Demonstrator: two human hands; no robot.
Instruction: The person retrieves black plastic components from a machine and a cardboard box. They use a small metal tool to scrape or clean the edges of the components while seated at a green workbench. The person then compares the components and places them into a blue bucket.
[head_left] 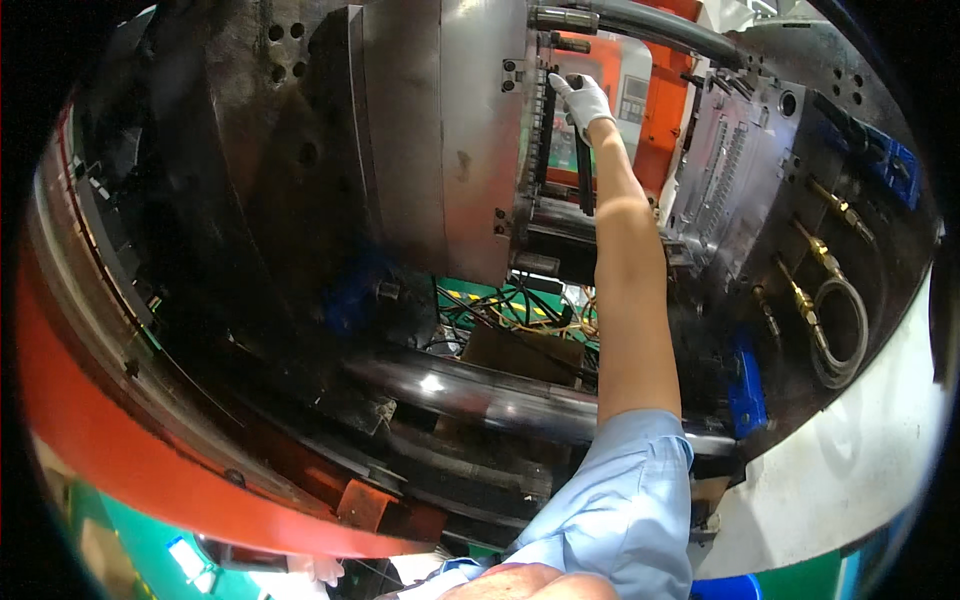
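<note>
My right hand (585,103), in a white glove, reaches far into the gap between the two halves of a metal mould. Its fingers are closed round a long, narrow black strip (586,180) that hangs below the palm. The fingertips are beside the toothed inner face of the left mould half (485,140); whether they touch it I cannot tell. Across the gap stands the right mould half (705,185), with rows of fine ribs. A pale, glove-like shape (322,569) shows at the lower left edge; it may be my left hand, but its fingers are not clear.
Thick steel bars (480,390) cross below and above the gap. Tangled cables (530,310) lie beneath it. Hose fittings with a looped hose (838,340) and blue clamps (745,385) are at the right. An orange machine edge (200,480) curves along the lower left.
</note>
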